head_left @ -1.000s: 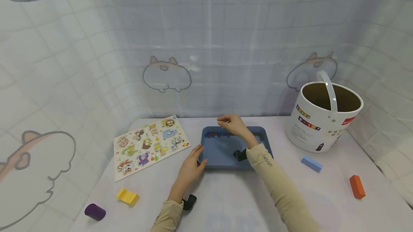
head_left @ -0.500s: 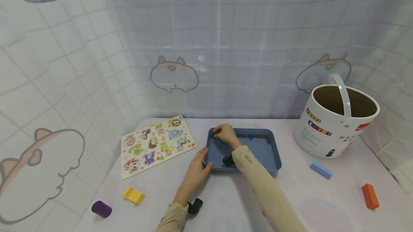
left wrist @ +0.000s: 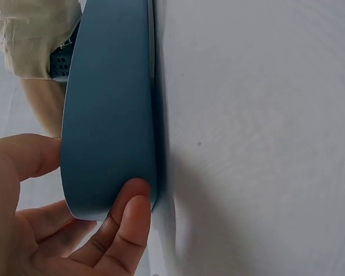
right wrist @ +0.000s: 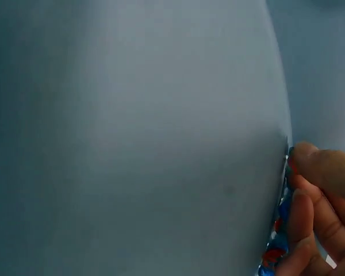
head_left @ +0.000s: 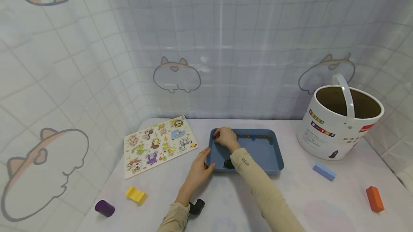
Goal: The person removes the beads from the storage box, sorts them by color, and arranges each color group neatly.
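Note:
A shallow blue tray (head_left: 251, 155) lies on the white table, with a row of small glass marbles (head_left: 253, 137) along its far wall. In the right wrist view the marbles (right wrist: 274, 253) look clear with blue and red inside. My right hand (head_left: 226, 138) reaches into the tray's far left corner. Its thumb and fingertips pinch a marble against the wall, and that marble is mostly hidden by the fingers. My left hand (head_left: 197, 171) grips the tray's near left corner; in the left wrist view its thumb is at the rim and its fingers (left wrist: 135, 221) curl against the outer wall.
An animal puzzle board (head_left: 159, 146) lies left of the tray. Nearer are a yellow block (head_left: 136, 195) and a purple cylinder (head_left: 104, 208). On the right stand a white bucket (head_left: 335, 131) with a handle, a blue block (head_left: 324, 171) and an orange block (head_left: 375, 199).
My right hand has moved left and down from above the tray into its far left corner. The left hand stays at the near left corner. The head view has shifted slightly.

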The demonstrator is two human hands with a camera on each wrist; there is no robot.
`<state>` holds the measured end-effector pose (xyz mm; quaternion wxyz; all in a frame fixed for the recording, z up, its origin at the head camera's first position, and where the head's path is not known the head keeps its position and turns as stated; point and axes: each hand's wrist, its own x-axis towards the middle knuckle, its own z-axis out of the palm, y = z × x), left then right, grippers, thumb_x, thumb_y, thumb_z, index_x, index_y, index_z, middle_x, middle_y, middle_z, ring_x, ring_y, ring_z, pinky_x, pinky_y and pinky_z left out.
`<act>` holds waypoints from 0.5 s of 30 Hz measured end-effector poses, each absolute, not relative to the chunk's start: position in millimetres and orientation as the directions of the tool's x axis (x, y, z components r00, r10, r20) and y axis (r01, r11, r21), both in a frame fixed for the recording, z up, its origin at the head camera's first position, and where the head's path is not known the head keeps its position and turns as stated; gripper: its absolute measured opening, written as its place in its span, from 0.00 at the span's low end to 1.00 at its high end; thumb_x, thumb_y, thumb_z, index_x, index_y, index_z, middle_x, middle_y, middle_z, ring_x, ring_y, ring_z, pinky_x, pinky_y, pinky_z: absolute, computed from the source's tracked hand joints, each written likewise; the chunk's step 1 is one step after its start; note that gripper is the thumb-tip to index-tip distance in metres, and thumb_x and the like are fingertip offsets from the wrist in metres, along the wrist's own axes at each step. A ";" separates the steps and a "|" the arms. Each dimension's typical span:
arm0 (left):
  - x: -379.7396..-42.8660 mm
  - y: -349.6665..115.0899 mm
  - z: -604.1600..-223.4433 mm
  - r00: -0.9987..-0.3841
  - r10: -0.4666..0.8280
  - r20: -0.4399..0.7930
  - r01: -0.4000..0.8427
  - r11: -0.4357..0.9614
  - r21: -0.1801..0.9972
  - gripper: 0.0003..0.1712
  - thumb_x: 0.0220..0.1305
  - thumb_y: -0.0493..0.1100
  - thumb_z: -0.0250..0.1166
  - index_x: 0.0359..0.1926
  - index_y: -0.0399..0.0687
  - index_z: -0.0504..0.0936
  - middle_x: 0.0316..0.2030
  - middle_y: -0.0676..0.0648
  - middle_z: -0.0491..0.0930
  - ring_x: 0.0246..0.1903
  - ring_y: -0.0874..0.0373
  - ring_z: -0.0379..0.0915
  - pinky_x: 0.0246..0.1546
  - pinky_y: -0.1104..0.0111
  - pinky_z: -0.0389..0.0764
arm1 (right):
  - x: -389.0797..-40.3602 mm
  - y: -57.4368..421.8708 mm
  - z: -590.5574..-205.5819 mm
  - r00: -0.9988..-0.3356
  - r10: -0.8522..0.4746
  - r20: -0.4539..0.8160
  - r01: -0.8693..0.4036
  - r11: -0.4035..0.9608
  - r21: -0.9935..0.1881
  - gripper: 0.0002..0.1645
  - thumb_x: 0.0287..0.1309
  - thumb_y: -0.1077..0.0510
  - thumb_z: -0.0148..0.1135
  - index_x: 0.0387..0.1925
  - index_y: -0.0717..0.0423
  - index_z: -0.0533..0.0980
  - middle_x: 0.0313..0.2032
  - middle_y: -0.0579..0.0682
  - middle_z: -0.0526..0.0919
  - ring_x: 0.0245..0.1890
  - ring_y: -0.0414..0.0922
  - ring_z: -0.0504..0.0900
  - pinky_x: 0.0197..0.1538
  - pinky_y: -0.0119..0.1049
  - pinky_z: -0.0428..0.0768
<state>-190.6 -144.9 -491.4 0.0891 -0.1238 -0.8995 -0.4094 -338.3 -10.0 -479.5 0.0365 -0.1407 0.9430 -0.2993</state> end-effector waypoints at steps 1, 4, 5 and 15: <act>-191.0 -144.9 -492.2 -0.952 0.154 0.263 0.299 0.632 0.715 0.35 0.62 0.38 0.64 0.67 0.31 0.64 0.66 0.34 0.66 0.23 0.71 0.65 0.26 0.76 0.72 | -338.0 -8.6 -478.9 -0.958 -0.286 0.015 -0.240 0.773 -0.587 0.13 0.49 0.55 0.73 0.40 0.48 0.85 0.35 0.44 0.86 0.34 0.41 0.82 0.39 0.38 0.80; -192.0 -145.2 -493.2 -0.953 0.153 0.260 0.297 0.626 0.721 0.35 0.62 0.38 0.64 0.67 0.31 0.65 0.67 0.34 0.65 0.23 0.72 0.64 0.25 0.76 0.72 | -336.7 -1.9 -473.0 -0.956 -0.291 0.019 -0.234 0.726 -0.647 0.11 0.52 0.55 0.71 0.39 0.48 0.85 0.36 0.45 0.87 0.34 0.41 0.82 0.39 0.37 0.79; -192.4 -145.5 -493.2 -0.953 0.151 0.261 0.296 0.627 0.720 0.34 0.62 0.37 0.64 0.67 0.31 0.65 0.67 0.34 0.65 0.23 0.72 0.64 0.26 0.77 0.72 | -336.3 1.1 -469.7 -0.955 -0.297 0.023 -0.234 0.703 -0.672 0.10 0.53 0.55 0.70 0.39 0.49 0.85 0.37 0.45 0.87 0.34 0.42 0.82 0.39 0.37 0.79; -198.5 -149.6 -493.6 -0.960 0.152 0.236 0.279 0.610 0.741 0.33 0.61 0.37 0.64 0.66 0.31 0.66 0.68 0.36 0.65 0.22 0.71 0.63 0.25 0.76 0.71 | -289.9 39.2 -429.8 -0.933 -0.353 0.074 -0.245 0.470 -0.848 0.11 0.58 0.55 0.66 0.43 0.52 0.83 0.41 0.49 0.86 0.40 0.50 0.84 0.47 0.52 0.80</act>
